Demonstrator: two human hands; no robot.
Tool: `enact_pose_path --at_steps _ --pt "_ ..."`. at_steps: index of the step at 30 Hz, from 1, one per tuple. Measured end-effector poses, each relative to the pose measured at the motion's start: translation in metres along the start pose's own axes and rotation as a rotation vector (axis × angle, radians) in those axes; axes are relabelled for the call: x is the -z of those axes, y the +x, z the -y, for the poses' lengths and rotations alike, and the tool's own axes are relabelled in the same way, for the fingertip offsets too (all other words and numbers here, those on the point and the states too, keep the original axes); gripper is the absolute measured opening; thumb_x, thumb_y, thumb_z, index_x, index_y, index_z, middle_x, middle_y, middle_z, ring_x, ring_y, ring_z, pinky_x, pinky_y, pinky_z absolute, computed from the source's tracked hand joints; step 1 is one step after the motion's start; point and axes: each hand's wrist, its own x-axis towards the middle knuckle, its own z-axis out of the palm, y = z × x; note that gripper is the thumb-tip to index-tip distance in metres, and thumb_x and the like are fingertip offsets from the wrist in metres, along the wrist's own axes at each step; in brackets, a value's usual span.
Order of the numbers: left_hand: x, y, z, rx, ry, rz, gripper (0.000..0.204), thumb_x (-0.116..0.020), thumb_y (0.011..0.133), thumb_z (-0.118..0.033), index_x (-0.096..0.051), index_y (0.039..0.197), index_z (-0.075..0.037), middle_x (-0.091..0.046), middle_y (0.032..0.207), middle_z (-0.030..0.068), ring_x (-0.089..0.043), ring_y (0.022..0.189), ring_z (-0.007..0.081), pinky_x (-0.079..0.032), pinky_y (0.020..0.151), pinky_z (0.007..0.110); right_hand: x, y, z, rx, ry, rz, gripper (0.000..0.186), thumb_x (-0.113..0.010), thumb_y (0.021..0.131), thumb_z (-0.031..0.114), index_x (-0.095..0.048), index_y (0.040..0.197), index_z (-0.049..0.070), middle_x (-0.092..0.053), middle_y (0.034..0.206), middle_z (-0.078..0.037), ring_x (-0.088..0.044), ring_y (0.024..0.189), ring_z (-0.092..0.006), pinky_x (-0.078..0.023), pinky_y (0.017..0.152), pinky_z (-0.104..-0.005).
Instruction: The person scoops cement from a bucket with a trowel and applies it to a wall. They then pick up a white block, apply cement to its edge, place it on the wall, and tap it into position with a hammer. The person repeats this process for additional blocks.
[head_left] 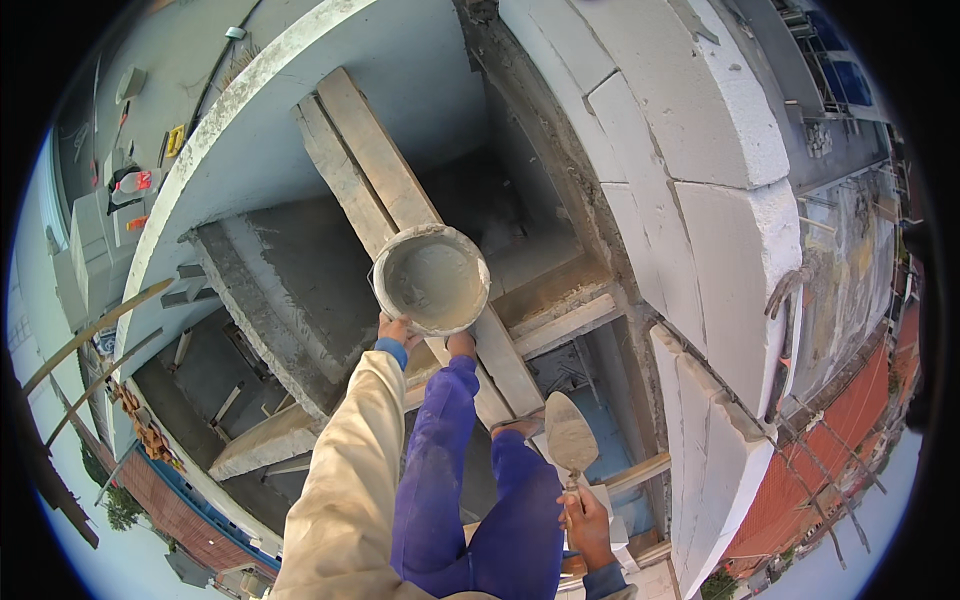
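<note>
My left hand (394,331) is closed on the lower left edge of a round bucket (430,280) crusted with wet grey mortar, which is above the plank walkway (352,150). My right hand (585,525) grips the handle of a trowel (572,432), its mortar-coated blade pointing up in the picture, beside my right leg. My feet stand on the narrow planks over a deep open space; one is partly hidden below the bucket.
A curved plastered wall top (230,110) runs along the left. White block walls (690,260) line the right, with a gap. Concrete beams (265,445) and crossbars span the drop below. Bamboo poles (100,330), scattered tools (176,140) and red roofs (830,460) lie beyond.
</note>
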Motion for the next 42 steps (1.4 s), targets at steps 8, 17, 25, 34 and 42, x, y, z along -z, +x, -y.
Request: enact_pose_path --at_steps 8,17,25,34,42 --pt "0.072 0.042 0.058 -0.052 0.096 -0.192 0.048 -0.056 0.102 -0.014 -0.045 0.148 -0.010 -0.061 0.134 0.0159 -0.067 0.112 0.0419 -0.060 0.095 0.056 0.017 0.022 -0.111 0.004 0.143 -0.092 0.036 -0.061 0.108 0.032 -0.065 0.125 0.001 -0.070 0.096 -0.003 -0.062 0.073 -0.0088 -0.055 0.065 -0.0272" --pt "0.026 -0.052 0.033 0.168 0.654 -0.203 0.081 -0.068 0.097 -0.039 -0.028 0.164 -0.018 -0.023 0.170 0.0251 -0.049 0.139 0.0521 -0.049 0.105 0.066 0.027 -0.019 -0.215 -0.038 0.351 -0.248 0.035 -0.062 0.107 0.032 -0.065 0.127 0.004 -0.065 0.088 -0.002 -0.061 0.069 -0.0095 -0.053 0.064 -0.0289" --pt "0.009 -0.316 0.115 -0.397 2.824 0.783 0.053 -0.057 0.097 -0.056 -0.068 0.140 -0.027 -0.045 0.161 0.0198 -0.039 0.151 0.0377 -0.033 0.119 0.065 -0.044 -0.061 -0.297 -0.195 0.893 -0.519 0.034 -0.070 0.102 0.035 -0.066 0.109 0.002 -0.062 0.076 -0.002 -0.058 0.063 -0.0116 -0.050 0.059 -0.0326" --pt "-0.071 -0.394 0.070 -0.487 3.287 1.808 0.053 -0.047 0.102 -0.060 -0.060 0.148 -0.036 -0.036 0.169 -0.0021 -0.020 0.159 0.0419 -0.010 0.118 0.081 -0.130 -0.028 -0.375 -0.563 0.933 -0.945 0.051 -0.084 0.089 0.040 -0.062 0.108 -0.002 -0.070 0.086 -0.016 -0.069 0.072 -0.0296 -0.054 0.068 -0.0421" --pt "-0.135 -0.278 0.187 -0.658 2.826 0.939 0.043 -0.063 0.100 -0.032 -0.068 0.132 -0.003 -0.078 0.116 0.0137 -0.073 0.116 0.0269 -0.056 0.099 0.037 -0.060 0.080 -0.561 -0.661 1.152 -1.249 0.063 -0.095 0.076 0.029 -0.057 0.114 -0.004 -0.073 0.104 -0.022 -0.072 0.098 -0.0411 -0.056 0.086 -0.0459"
